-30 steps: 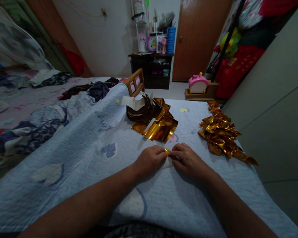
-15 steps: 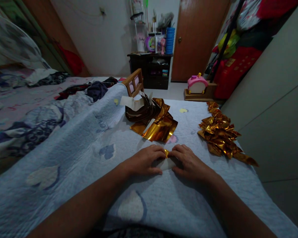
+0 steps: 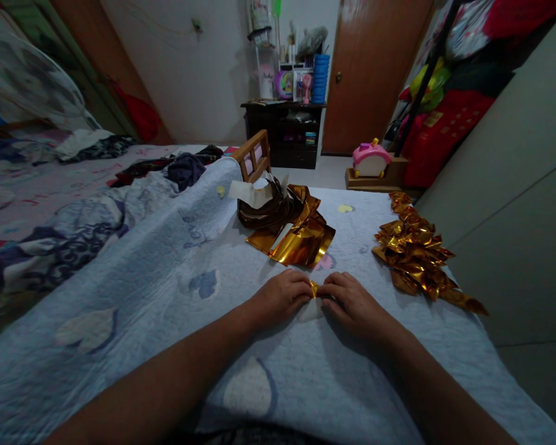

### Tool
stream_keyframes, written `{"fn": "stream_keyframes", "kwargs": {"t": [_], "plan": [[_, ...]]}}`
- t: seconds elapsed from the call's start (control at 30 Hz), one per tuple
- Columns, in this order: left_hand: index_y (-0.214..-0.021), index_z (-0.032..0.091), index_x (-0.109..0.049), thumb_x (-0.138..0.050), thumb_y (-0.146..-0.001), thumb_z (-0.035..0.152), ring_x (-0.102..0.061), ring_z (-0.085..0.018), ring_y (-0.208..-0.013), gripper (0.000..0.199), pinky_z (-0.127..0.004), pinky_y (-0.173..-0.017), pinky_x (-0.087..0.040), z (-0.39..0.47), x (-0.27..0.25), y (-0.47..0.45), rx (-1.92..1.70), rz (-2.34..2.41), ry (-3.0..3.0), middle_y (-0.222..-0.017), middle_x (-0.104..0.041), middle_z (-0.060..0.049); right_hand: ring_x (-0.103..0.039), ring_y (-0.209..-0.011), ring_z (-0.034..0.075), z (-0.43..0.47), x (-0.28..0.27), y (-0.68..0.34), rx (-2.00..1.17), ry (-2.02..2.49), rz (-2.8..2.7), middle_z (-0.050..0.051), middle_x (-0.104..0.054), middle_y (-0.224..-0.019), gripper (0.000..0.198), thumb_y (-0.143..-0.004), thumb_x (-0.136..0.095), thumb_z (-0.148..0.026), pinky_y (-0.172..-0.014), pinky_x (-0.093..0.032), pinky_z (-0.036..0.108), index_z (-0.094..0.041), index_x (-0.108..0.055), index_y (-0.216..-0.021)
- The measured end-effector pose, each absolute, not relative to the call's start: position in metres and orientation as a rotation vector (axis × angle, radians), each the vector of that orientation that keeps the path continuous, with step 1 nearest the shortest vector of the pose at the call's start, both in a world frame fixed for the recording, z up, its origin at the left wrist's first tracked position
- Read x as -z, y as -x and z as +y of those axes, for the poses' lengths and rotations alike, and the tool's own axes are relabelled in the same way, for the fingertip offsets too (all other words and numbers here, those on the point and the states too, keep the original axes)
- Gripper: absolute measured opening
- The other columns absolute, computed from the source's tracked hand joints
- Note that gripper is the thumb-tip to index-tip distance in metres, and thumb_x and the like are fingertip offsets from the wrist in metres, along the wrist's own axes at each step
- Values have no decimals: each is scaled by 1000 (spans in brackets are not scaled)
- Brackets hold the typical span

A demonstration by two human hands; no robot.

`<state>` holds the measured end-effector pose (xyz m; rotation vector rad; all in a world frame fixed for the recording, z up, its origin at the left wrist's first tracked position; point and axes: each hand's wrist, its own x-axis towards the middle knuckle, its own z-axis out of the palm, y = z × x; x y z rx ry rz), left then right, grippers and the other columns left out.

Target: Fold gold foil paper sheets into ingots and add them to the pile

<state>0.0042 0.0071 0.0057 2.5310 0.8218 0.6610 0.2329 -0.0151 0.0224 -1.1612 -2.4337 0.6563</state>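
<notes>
My left hand [image 3: 285, 296] and my right hand [image 3: 347, 301] face each other low over the bed, fingers closed on the two sides of one small sheet of gold foil paper [image 3: 314, 288]. A bit of its gold side shows between my fingertips; the pale underside lies below, and the rest is hidden by my hands. Just beyond them is a stack of gold foil paper [image 3: 301, 244], with its sheets fanned and a few pale edges curling up. On the right lies a pile of folded gold foil pieces [image 3: 417, 253], heaped along the bed's edge.
A light blue quilt [image 3: 157, 334] with heart shapes covers the surface under my hands. Rumpled clothes [image 3: 185, 170] lie to the left, near a fan [image 3: 32, 80]. Beyond the bed stand a dark cabinet [image 3: 282, 139] and a pink toy case [image 3: 370, 161]. A pale cabinet panel [image 3: 514, 216] borders the right side.
My fingers have drawn in closer around the foil paper, my left thumb moving up toward the fingertips. Less of the pale side shows now. The view has shifted slightly.
</notes>
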Motion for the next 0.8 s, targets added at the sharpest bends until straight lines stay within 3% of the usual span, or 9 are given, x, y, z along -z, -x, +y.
{"fn": "stream_keyframes", "kwargs": {"t": [0.33, 0.53, 0.8], "plan": [[-100, 16, -69, -64, -93, 20, -62, -21, -100, 9, -34, -90, -53, 5, -9, -7, -686, 997, -2490, -106, -66, -8, -58, -101, 25, -15, -21, -234, -622, 1209, -2375, 10, -66, -104, 23, -90, -58, -12, -91, -48, 40, -18, -71, -107], [-117, 15, -63, -68, -91, 23, -60, -24, -108, 28, -41, -96, -52, 6, -4, -8, -653, 1138, -2461, -114, -64, -10, -59, -93, 22, -14, -20, -232, -618, 1231, -2364, 9, -65, -96, 25, -100, -47, -17, -85, -49, 37, -18, -72, -95], [-125, 15, -59, -67, -87, 17, -61, -22, -100, 39, -36, -88, -52, 5, -5, -11, -607, 1069, -2378, -110, -65, -9, -60, -89, 20, -12, -12, -229, -672, 1258, -2304, 8, -64, -94, 19, -95, -51, -10, -80, -47, 32, -17, -67, -88]]}}
